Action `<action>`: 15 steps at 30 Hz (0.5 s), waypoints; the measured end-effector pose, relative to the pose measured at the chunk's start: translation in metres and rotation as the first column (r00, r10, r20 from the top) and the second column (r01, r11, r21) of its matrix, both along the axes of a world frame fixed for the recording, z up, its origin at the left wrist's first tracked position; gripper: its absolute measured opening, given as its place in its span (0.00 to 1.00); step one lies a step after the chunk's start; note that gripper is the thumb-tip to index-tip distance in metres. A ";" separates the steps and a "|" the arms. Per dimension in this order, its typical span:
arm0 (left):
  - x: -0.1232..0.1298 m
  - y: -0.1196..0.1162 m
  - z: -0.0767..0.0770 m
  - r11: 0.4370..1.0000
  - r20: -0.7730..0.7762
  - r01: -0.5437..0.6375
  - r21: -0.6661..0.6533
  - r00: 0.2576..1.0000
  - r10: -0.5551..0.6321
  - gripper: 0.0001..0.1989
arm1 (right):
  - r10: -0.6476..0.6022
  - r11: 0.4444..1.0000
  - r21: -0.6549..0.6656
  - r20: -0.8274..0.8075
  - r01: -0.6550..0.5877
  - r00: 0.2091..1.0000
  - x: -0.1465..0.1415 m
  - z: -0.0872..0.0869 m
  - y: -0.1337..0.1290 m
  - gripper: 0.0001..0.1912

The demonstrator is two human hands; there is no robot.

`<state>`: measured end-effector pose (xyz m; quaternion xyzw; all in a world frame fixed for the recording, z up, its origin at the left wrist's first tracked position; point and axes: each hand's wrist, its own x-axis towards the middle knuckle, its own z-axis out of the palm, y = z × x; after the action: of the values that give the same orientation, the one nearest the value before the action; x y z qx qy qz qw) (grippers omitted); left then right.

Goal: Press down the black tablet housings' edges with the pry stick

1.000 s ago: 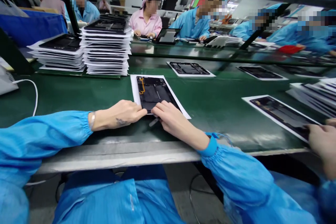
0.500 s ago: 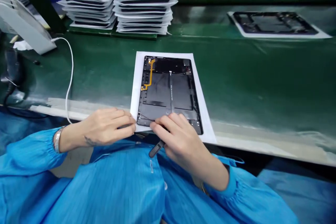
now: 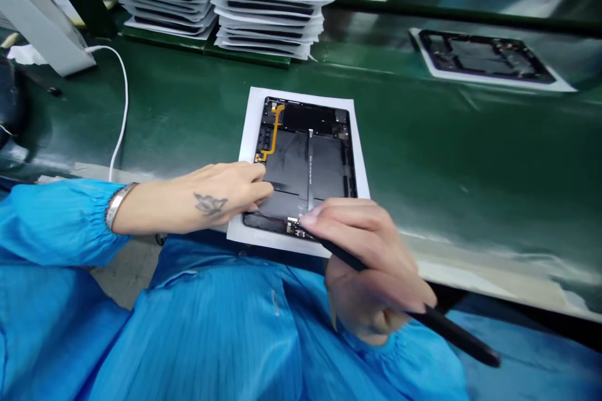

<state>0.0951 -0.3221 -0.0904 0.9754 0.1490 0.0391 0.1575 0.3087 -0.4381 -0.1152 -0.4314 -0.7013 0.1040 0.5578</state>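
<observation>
An opened tablet (image 3: 291, 166) lies on a white sheet (image 3: 249, 109), its dark inside facing up. Along its upper left runs an orange flex cable (image 3: 276, 128), and a grey ribbon cable (image 3: 310, 163) goes down the middle. My left hand (image 3: 230, 191) is curled over the tablet's left edge, fingertips pressed together on it and partly hidden. In my right hand (image 3: 371, 257) is a slim black stick tool (image 3: 463, 335), held like a pen. Its tip is hidden at my fingers, beside a small circuit board (image 3: 296, 225) at the tablet's lower edge.
Two stacks of tablet parts between white sheets (image 3: 273, 12) stand at the back left. Another opened tablet (image 3: 489, 56) lies on a sheet at the back right. A white cable (image 3: 125, 100) runs from a white stand (image 3: 51, 25) at the left of the green bench (image 3: 470, 156).
My right hand has turned and moved right, bringing the black stick tool out to the lower right. My left hand has moved up and right, onto the tablet's edge. The small board now shows.
</observation>
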 end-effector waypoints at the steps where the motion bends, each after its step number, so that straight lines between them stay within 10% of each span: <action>1: 0.001 0.001 0.002 0.999 -0.013 0.030 -0.033 0.999 -0.031 0.04 | 0.021 0.999 -0.023 -0.042 -0.022 0.999 -0.002 -0.003 0.001 0.31; 6: 0.002 -0.008 0.009 0.994 -0.005 -0.053 -0.096 0.999 0.053 0.09 | 0.074 0.995 -0.051 -0.124 -0.081 0.990 -0.006 -0.018 0.004 0.29; 15: -0.002 -0.039 -0.005 0.827 0.209 -0.302 -0.475 0.874 0.439 0.02 | -0.086 0.995 -0.003 0.481 0.100 0.872 -0.024 -0.018 0.010 0.07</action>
<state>0.0930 -0.3610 -0.0954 0.8497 0.3160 0.1878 0.3781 0.2845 -0.4278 -0.1330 -0.4848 -0.7946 -0.0235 0.3648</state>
